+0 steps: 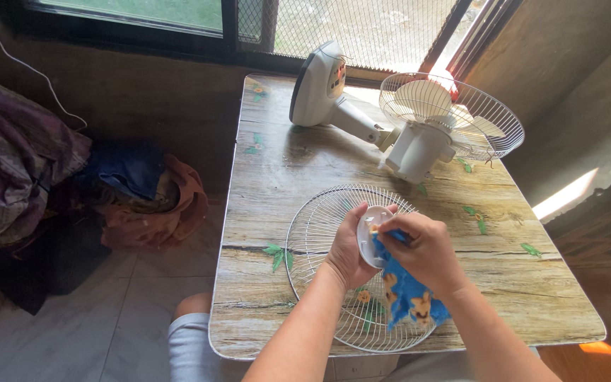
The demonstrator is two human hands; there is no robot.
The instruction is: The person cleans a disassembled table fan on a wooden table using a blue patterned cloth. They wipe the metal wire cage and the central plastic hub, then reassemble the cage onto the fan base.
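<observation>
Left hand (348, 251) grips fan grille (319, 233) hub; right hand (426, 251) pinches blue cloth (408, 293) (grille overhangs table (263, 177) edge).

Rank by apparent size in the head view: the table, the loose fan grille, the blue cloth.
1. Table
2. Loose fan grille, under the left hand
3. Blue cloth, in the right hand

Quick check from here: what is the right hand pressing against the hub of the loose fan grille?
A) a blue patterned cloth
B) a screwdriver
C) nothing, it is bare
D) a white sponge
A: the right hand holds a blue patterned cloth against the fan grille hub, which the left hand steadies.
</observation>
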